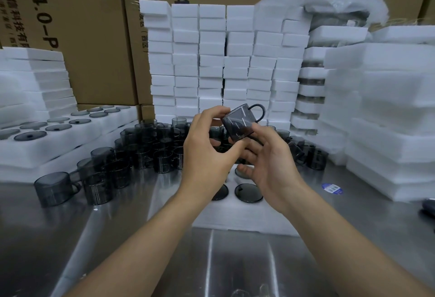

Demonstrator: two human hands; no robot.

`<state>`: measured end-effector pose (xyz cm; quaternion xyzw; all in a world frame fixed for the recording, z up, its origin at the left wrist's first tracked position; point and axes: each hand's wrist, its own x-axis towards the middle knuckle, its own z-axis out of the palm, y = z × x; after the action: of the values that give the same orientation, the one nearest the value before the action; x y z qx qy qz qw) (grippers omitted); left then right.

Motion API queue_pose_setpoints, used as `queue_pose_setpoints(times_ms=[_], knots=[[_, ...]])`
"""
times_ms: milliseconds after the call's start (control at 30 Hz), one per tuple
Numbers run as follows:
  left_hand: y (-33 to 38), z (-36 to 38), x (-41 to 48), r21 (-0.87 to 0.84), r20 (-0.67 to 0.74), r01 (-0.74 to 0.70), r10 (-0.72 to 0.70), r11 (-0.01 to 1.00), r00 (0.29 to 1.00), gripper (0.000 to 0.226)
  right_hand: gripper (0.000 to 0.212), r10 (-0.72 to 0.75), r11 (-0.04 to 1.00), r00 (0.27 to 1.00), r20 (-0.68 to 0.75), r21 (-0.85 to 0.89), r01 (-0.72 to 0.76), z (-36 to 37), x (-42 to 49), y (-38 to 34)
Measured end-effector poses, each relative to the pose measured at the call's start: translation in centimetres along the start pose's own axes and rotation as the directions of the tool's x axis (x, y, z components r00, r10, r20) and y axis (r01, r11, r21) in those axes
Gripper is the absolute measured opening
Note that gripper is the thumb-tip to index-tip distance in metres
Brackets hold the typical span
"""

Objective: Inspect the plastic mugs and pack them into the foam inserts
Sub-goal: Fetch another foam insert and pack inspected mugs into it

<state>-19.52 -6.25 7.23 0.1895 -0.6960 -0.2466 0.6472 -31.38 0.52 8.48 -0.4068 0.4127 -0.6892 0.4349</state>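
Note:
I hold one smoky grey plastic mug [242,122] tilted in the air above the table, its handle pointing up and to the right. My left hand [207,148] grips its left side, thumb and fingers curled round it. My right hand [266,162] supports it from below and the right, fingers curled against its wall. Under my hands lies a white foam insert [244,216] with dark mug bottoms [248,193] showing in its holes. A crowd of loose grey mugs [146,153] stands on the steel table behind and to the left.
A filled foam insert [58,141] rests on foam sheets at the left. Stacks of foam blocks [223,61] rise behind the mugs, with more foam stacks [386,113] at the right. Cardboard boxes [89,37] form the back wall. A blue sticker [332,189] lies on the table.

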Motion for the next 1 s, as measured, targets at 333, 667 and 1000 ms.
queue_pose_setpoints(times_ms=[333, 667, 1000], knots=[[-0.2, -0.2, 0.0, 0.037, 0.007, 0.019, -0.019, 0.999, 1.0, 0.056, 0.063, 0.122, 0.992, 0.99, -0.069, -0.033, -0.124, -0.3, 0.6, 0.4], [-0.2, 0.1, -0.5, 0.138, 0.111, -0.066, 0.051, 0.988, 0.992, 0.058, 0.037, -0.195, 0.912, 0.965, -0.175, -0.395, 0.112, -1.3, 0.3, -1.2], [-0.6, 0.2, -0.8, 0.08, 0.268, -0.069, 0.045, 0.994, 0.962, 0.073, 0.03, -0.109, 0.786, 0.987, 0.119, -0.598, 0.159, -3.9, 0.3, -3.0]])
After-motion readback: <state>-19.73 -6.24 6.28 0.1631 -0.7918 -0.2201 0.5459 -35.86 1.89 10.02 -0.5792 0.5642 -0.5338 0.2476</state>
